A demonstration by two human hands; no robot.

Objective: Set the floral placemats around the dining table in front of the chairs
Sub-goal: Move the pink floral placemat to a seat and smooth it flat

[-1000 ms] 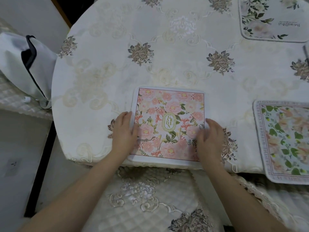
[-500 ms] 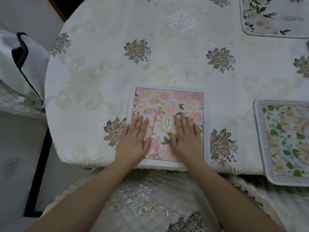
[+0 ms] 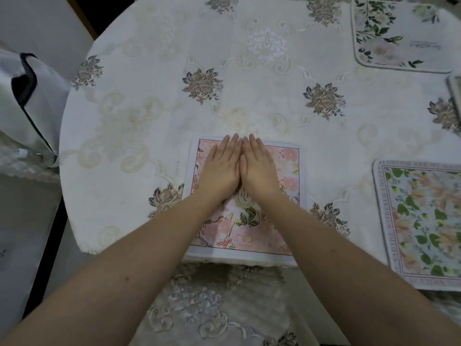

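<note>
Pink placemat point(image 3: 252, 236) flat beneath left hand point(image 3: 220, 171) and right hand point(image 3: 259, 171)

Near placemat point(image 3: 245, 228) at the desk point(image 3: 154, 101) front edge; second placemat point(image 3: 421, 221) to its right; third placemat point(image 3: 396, 36) far right, behind.

white bag point(image 3: 30, 103) (dark-trimmed) at left, quilted chair cushion point(image 3: 199, 308) below

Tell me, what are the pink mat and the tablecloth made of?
Pink mat: seemingly a thin, stiff printed sheet, perhaps coated paper or plastic; it lies flat with crisp edges and a white border. Tablecloth: looks like woven fabric with raised embroidered flowers and scrolls, faintly glossy; it drapes over the table edge.
</note>
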